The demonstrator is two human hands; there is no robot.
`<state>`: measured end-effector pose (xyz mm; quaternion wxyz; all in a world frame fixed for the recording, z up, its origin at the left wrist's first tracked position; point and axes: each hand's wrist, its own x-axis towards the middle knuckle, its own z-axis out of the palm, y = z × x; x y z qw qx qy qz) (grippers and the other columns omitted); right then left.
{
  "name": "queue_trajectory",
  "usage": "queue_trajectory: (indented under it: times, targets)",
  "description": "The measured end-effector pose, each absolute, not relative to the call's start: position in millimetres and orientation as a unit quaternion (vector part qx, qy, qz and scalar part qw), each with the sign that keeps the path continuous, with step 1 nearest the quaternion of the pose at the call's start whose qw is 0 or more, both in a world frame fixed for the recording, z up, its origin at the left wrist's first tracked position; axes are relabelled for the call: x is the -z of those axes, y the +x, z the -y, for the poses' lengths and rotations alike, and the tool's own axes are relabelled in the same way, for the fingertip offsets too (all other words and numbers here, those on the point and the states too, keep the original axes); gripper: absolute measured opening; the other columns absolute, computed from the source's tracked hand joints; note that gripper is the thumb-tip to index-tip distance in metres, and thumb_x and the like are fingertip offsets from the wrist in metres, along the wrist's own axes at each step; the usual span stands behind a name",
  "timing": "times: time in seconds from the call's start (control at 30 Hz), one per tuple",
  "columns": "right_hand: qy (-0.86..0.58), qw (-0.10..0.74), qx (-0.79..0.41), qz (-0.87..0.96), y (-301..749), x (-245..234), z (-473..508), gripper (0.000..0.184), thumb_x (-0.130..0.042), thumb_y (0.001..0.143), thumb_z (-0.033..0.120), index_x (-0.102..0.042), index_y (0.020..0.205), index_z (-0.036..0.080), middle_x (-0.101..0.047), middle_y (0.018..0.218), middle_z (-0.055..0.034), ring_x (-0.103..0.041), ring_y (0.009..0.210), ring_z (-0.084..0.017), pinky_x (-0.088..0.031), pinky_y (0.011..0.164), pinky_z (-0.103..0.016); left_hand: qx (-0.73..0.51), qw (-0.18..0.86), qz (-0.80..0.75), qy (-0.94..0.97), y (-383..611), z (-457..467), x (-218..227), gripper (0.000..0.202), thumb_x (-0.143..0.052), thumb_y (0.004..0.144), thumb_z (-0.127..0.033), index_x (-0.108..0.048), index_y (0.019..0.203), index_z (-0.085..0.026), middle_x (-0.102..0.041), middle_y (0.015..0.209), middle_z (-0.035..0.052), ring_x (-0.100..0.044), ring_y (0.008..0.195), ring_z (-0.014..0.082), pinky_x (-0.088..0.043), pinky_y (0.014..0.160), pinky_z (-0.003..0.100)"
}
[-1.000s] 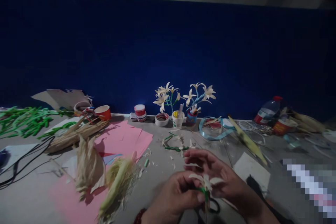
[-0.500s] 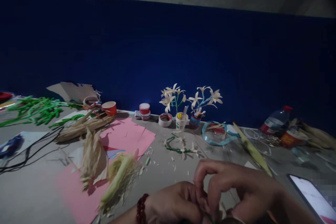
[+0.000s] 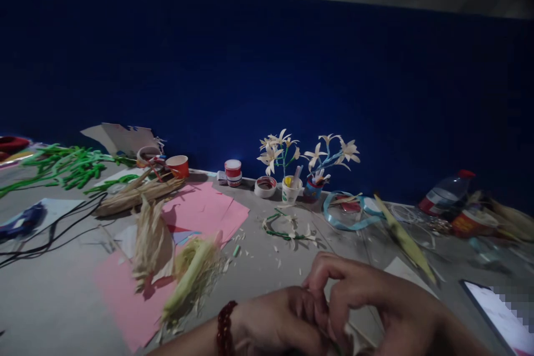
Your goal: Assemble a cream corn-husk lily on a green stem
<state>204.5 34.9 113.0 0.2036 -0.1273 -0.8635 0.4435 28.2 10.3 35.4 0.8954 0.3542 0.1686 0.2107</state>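
Note:
At the bottom edge, my left hand (image 3: 281,320), with a dark red bead bracelet (image 3: 226,327) on its wrist, has its fingers closed. Against it, my right hand (image 3: 367,295) is bent over with thumb and forefinger pinching close to the left fingertips. Between them shows a bit of thin green stem (image 3: 335,347), with a pale petal-like piece (image 3: 355,339) beside it; most of this is hidden by the fingers and the frame edge. Beyond the hands lies a green wreath (image 3: 287,233) with pale petals. Two cups behind it hold white flowers (image 3: 273,153) on stems.
Left stand pink paper sheets (image 3: 208,206), dried corn husks (image 3: 154,245), a corn ear (image 3: 187,278), green fuzzy stems (image 3: 79,167) and a blue glue gun (image 3: 25,219). Right are light-blue ribbon (image 3: 346,226), a long yellowish husk (image 3: 404,239), a bottle (image 3: 444,194) and a phone (image 3: 496,311).
The view has tilted and shifted slightly, so the table things sit a little higher or to the right. Both hands stay together, fingers shifted only a little around the green stem.

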Motion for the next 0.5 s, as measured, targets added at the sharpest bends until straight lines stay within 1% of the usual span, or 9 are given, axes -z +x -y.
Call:
queue_trajectory:
  times: [0.13,0.2,0.3,0.43,0.5]
  targets:
    - [-0.13,0.219,-0.453,0.854,203.2,-110.4,-33.0,0.027,-0.078,0.073,0.041,-0.06,0.07,0.021,-0.061,0.096,-0.0046,-0.064,0.091,-0.019,-0.049,0.085,-0.033,-0.212,0.899,-0.165,0.345,27.9,-10.7,-34.7,0.026,-0.088,0.045,-0.017,-0.077,0.068,-0.011,-0.071,0.066,0.0,-0.059,0.057,0.0084,-0.044,0.061,0.018]
    - [-0.127,0.229,-0.456,0.85,203.7,-108.8,-32.8,0.028,-0.079,0.074,0.042,-0.059,0.069,0.022,-0.059,0.094,-0.0034,-0.063,0.091,-0.018,-0.049,0.085,-0.032,-0.209,0.901,-0.154,0.347,27.9,-10.8,-35.2,0.028,-0.091,0.045,-0.021,-0.077,0.068,-0.012,-0.072,0.067,-0.0001,-0.059,0.058,0.0085,-0.044,0.062,0.018]
    - [-0.122,0.232,-0.466,0.845,205.1,-107.1,-35.5,0.031,-0.082,0.07,0.042,-0.059,0.068,0.021,-0.059,0.093,-0.0022,-0.063,0.091,-0.017,-0.048,0.084,-0.029,-0.205,0.905,-0.15,0.342,28.6,-10.3,-38.0,0.031,-0.092,0.043,-0.025,-0.077,0.067,-0.013,-0.071,0.065,-0.0011,-0.058,0.058,0.0085,-0.043,0.061,0.018]
    - [-0.109,0.221,-0.462,0.852,204.9,-105.2,-38.3,0.032,-0.083,0.069,0.041,-0.058,0.067,0.021,-0.059,0.089,-0.0017,-0.062,0.091,-0.019,-0.047,0.085,-0.031,-0.206,0.901,-0.166,0.345,30.2,-9.0,-43.1,0.022,-0.085,0.045,-0.012,-0.076,0.065,-0.013,-0.069,0.062,-0.0027,-0.055,0.054,0.007,-0.042,0.058,0.018]
    - [-0.111,0.225,-0.465,0.849,204.2,-103.6,-36.6,0.034,-0.081,0.07,0.044,-0.056,0.066,0.021,-0.058,0.088,-0.0016,-0.062,0.09,-0.02,-0.047,0.086,-0.034,-0.207,0.9,-0.168,0.345,30.7,-9.1,-44.2,0.019,-0.081,0.046,-0.009,-0.075,0.064,-0.013,-0.067,0.06,-0.0027,-0.053,0.052,0.0065,-0.04,0.056,0.017]
